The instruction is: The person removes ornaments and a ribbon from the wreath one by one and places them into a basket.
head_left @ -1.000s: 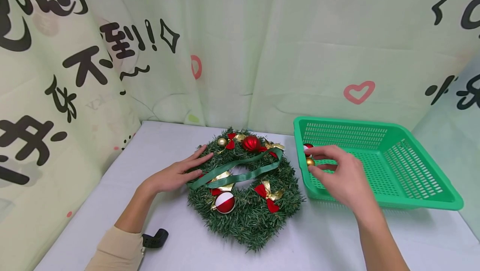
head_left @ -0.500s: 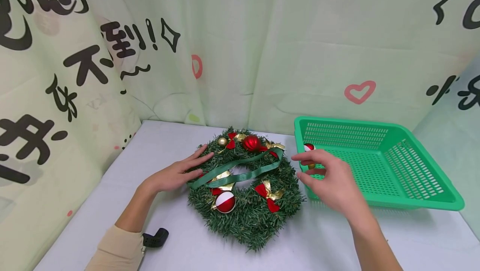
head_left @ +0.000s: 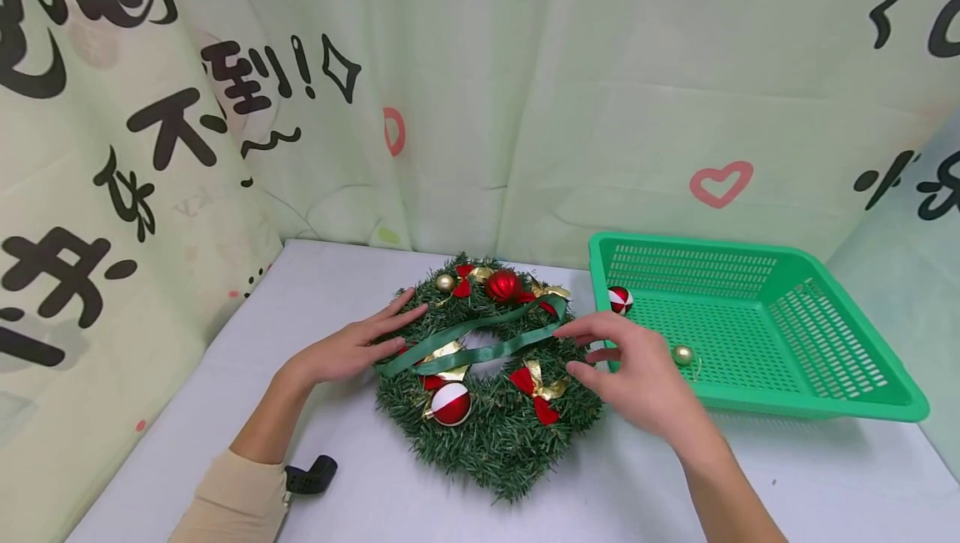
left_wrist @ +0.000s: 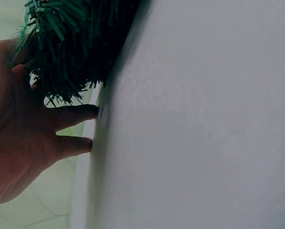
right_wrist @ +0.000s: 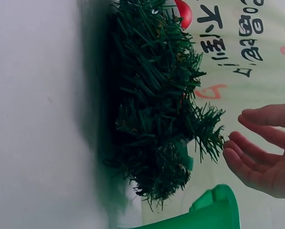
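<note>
A green wreath [head_left: 491,455] lies on the table, decorated with red and gold bows, baubles and a loose dark green ribbon [head_left: 491,351]. My left hand [head_left: 352,351] rests on its left edge with the fingers spread. In the left wrist view, two fingertips reach the table beside the wreath [left_wrist: 71,52]. My right hand [head_left: 637,368] hovers by the wreath's right side, fingers slightly bent. The right wrist view shows nothing between those fingers [right_wrist: 257,167]. Inside the green basket [head_left: 847,405] lie a red-and-white bauble [head_left: 619,299] and a small gold bauble [head_left: 682,355].
The basket stands on the right of the white table [head_left: 337,276], close to the wreath. A printed curtain [head_left: 450,67] hangs behind and along the left. A black wrist device [head_left: 311,476] sits by my left sleeve.
My right hand has moved left from the basket to the wreath's edge. The gold bauble, earlier at its fingertips, now lies farther right in the basket. My left hand has stayed put.
</note>
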`<move>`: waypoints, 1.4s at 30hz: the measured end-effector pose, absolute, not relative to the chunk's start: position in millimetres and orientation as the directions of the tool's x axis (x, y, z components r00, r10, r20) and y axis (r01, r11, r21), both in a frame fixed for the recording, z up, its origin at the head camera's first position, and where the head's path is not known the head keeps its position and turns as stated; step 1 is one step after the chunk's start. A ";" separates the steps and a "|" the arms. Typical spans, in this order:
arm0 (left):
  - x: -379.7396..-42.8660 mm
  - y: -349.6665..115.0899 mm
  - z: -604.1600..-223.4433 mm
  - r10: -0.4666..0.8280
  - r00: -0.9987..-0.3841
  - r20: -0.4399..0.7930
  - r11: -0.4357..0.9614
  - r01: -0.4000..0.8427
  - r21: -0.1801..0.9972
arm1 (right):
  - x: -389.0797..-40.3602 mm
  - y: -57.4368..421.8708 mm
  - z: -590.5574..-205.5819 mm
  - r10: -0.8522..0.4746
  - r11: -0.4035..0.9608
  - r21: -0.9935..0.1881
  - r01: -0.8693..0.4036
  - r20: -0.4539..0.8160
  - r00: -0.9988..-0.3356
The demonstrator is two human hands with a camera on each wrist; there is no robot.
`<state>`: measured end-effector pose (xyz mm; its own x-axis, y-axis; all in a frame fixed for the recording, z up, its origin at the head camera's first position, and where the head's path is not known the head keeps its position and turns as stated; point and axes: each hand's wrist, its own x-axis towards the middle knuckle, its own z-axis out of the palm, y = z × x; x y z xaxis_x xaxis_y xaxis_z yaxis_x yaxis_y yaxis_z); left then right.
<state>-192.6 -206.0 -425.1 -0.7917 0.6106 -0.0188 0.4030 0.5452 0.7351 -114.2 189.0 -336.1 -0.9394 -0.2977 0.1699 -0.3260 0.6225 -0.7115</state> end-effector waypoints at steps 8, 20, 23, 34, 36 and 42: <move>-191.5 -206.2 -424.9 0.611 -0.791 -0.022 0.543 0.399 0.739 | -112.1 176.9 -342.7 -0.402 0.617 -0.687 -0.383 0.143 -0.904; -194.6 -202.9 -423.2 0.609 -0.792 -0.030 0.556 0.400 0.728 | -109.7 175.8 -343.0 -0.541 0.577 -0.675 -0.460 0.105 -0.834; -194.4 -203.5 -422.8 0.607 -0.794 -0.035 0.557 0.394 0.731 | -110.5 172.8 -342.1 -0.581 0.561 -0.681 -0.471 0.082 -0.810; -193.5 -205.2 -421.4 0.605 -0.796 -0.036 0.557 0.390 0.733 | -116.1 154.3 -338.1 -0.673 0.533 -0.664 -0.525 0.044 -0.738; -193.6 -205.0 -421.3 0.605 -0.796 -0.036 0.556 0.390 0.734 | -117.2 150.4 -338.8 -0.685 0.526 -0.664 -0.531 0.040 -0.728; -193.1 -205.5 -421.6 0.605 -0.795 -0.036 0.553 0.387 0.737 | -121.1 140.3 -340.2 -0.695 0.541 -0.649 -0.535 0.014 -0.719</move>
<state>-193.1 -205.5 -421.6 -0.7955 0.6049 -0.0360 0.3875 0.5534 0.7373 -121.1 140.3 -340.2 -0.7187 -0.6952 0.0136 -0.5351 0.5405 -0.6492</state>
